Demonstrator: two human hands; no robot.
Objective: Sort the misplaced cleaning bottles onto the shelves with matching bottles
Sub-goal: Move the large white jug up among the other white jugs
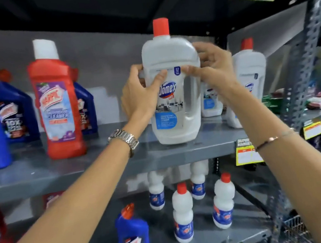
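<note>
Standing upright near the front edge of the middle shelf (100, 166), the white bottle (174, 91) with the red cap was gripped from both sides. The left hand (140, 95) wrapped its fingers around the bottle's left flank with the thumb pressed across the label, and the right hand (213, 67) curled over the handle side at the shoulder, fingertips touching the front. Whether the base sat fully on the shelf or hung a hair above it could not be made out.

Risk, as it looked: the bottle was close to the lip, so letting go early or with a nudge could have tipped it forward off the shelf. A push to the right could have knocked the matching white bottles (250, 81) just behind the right hand, since they stood near. The tall red bottle (57, 106) to the left stood well apart and looked safe.

Plenty stayed unclear. One white bottle behind the right wrist was mostly covered, so the number in that group was uncertain. Blue bottles (13, 108) at the far left were cut off by the frame edge. On the lower shelf, one blue bottle (133, 237) stood beside small white bottles (182, 212), its base cut off. Price tags (245, 153) were too blurred to read.
</note>
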